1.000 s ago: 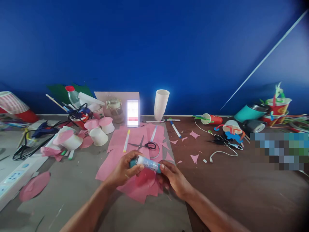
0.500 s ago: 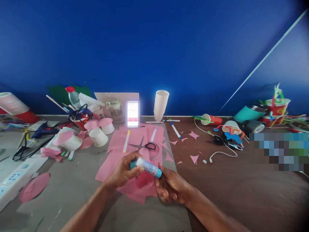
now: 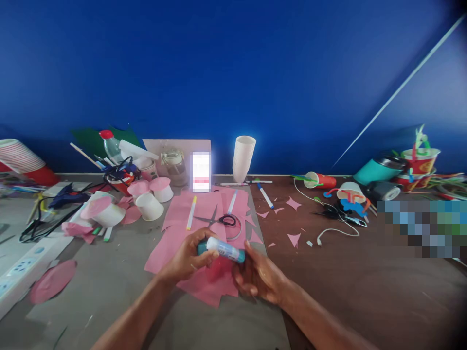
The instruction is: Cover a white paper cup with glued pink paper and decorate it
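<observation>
A blue and white glue stick [image 3: 225, 249] lies tilted in the air above pink paper sheets [image 3: 166, 248]. My left hand [image 3: 191, 255] is wrapped round its left end, thumb along the front. At its teal right end, the thumb and fingers of my right hand [image 3: 259, 272] are closed; part of these fingers is in shadow. Just beyond the hands, open scissors [image 3: 213, 220] with black handles rest on the pink paper. A yellow-capped marker [image 3: 191, 213] and a blue-and-white marker [image 3: 232, 201] lie there too. Something reddish-pink shows under the glue stick.
White paper cups with pink paper tops [image 3: 105, 211] stand at the left, near a power strip [image 3: 22, 272] and a pink paper disc [image 3: 54, 282]. A tall white cup stack [image 3: 243, 158] stands by the blue wall. Pink scraps [image 3: 294, 239] and a white cable [image 3: 337, 231] lie right.
The right end of the glue stick has risen slightly, so it lies a little flatter. My right thumb has shifted up a little with it. My left hand keeps its hold.
</observation>
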{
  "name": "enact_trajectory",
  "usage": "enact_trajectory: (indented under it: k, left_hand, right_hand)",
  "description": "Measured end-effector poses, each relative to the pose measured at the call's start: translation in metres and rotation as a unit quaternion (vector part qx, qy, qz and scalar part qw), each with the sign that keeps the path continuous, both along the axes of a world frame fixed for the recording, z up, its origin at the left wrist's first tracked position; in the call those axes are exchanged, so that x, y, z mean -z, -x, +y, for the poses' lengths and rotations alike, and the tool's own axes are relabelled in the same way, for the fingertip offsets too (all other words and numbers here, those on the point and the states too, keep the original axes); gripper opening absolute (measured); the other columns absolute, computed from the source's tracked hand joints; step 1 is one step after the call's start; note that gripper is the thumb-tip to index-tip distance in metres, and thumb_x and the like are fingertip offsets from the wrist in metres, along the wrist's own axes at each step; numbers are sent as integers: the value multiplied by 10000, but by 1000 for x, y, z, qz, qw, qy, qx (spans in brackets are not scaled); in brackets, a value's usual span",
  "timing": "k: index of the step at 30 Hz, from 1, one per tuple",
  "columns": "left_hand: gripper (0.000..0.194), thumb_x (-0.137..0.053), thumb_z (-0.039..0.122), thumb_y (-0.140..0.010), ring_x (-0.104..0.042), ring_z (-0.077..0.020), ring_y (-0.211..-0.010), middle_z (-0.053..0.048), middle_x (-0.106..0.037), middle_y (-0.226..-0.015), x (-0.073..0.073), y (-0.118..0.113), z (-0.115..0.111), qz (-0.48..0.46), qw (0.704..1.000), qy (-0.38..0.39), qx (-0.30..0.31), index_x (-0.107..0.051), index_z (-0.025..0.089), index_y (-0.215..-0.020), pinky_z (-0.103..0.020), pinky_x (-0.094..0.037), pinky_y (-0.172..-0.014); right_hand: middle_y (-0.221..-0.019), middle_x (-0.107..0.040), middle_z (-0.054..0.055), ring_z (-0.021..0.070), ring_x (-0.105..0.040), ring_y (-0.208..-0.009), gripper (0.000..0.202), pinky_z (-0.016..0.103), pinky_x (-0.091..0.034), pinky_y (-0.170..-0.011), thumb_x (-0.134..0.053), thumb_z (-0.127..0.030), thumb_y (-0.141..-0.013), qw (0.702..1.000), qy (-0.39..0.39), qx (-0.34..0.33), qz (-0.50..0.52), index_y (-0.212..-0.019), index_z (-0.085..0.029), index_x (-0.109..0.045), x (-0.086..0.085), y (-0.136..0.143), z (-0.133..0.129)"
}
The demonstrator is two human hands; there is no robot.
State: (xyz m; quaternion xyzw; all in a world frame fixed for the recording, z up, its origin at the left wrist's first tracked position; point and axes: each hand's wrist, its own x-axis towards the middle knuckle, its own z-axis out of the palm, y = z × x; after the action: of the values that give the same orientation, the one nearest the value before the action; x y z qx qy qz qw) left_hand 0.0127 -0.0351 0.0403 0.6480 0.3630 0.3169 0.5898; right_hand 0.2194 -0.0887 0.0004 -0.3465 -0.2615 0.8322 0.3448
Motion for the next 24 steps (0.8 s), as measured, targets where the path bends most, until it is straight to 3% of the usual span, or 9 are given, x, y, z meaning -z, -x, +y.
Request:
enact_trajectory:
  k: [3,7,9,12,14,16,19,22,24]
  left_hand:
    - [421,-803,498,-742,-503,-104,-496,48,-534,-620,0,0,0,3,1000,6,-8,-561,180,-872,-227,-392,-498]
    - [457,-794,552,-734,-505,-105,-505,42,-544,-652,1,0,-1,-4,1000,15,13,-572,185,-889,-237,-407,-505]
    - [437,-760,562,-769,-514,-112,-525,34,-552,-678,2,0,-1,1,1000,6,21,-588,189,-916,-248,-414,-519]
    - [414,-756,541,-781,-517,-113,-528,37,-551,-667,4,0,0,12,1000,-2,16,-585,187,-913,-244,-403,-522]
    - [419,-780,522,-761,-510,-107,-512,47,-541,-641,4,0,1,8,1000,5,11,-572,184,-893,-234,-394,-514]
    - [420,-788,514,-757,-504,-104,-504,49,-540,-634,4,0,1,-1,1000,12,10,-567,181,-885,-232,-397,-511]
    - [419,-792,512,-757,-509,-106,-514,40,-553,-652,5,1,1,-6,1000,12,20,-582,178,-898,-237,-408,-516]
    - [425,-784,524,-771,-506,-107,-527,37,-549,-654,6,0,2,-1,1000,3,18,-586,172,-900,-237,-406,-520]
    - [439,-770,548,-783,-503,-105,-528,39,-541,-645,8,-1,2,6,1000,1,8,-576,169,-891,-235,-401,-522]
  right_hand:
    - [-527,-589,-81,42,-435,-320,556,151,-277,-328,-864,-622,-654,990,-88,108,-21,-815,-191,-554,-2,-1,-3]
    - [-414,-518,-59,35,-300,-242,638,167,-215,-300,-537,-796,-839,999,29,-43,-7,-676,-179,-538,1,-1,-4]
    - [-418,-524,-48,49,-332,-244,692,180,-246,-301,-496,-848,-812,996,52,-71,16,-689,-170,-564,0,-1,-3]
    - [-547,-605,-59,58,-464,-329,584,167,-306,-341,-810,-693,-669,998,-39,52,17,-825,-178,-583,-2,0,-4]
    - [-567,-613,-77,42,-448,-331,530,154,-291,-346,-899,-553,-642,993,-70,94,7,-833,-195,-558,-2,0,-5]
    - [-482,-571,-78,31,-342,-265,508,166,-263,-325,-785,-637,-746,999,-22,21,17,-763,-189,-547,1,-1,-4]
    - [-384,-511,-52,45,-265,-215,659,196,-257,-308,-487,-808,-848,992,65,-99,35,-681,-175,-569,6,-2,-2]
    - [-537,-647,5,66,-426,-293,619,192,-280,-346,-661,-777,-752,999,15,-25,33,-800,-160,-629,2,0,-2]
    - [-663,-699,0,70,-494,-362,587,185,-314,-383,-849,-638,-648,997,-47,49,33,-955,-187,-631,-3,2,-5]
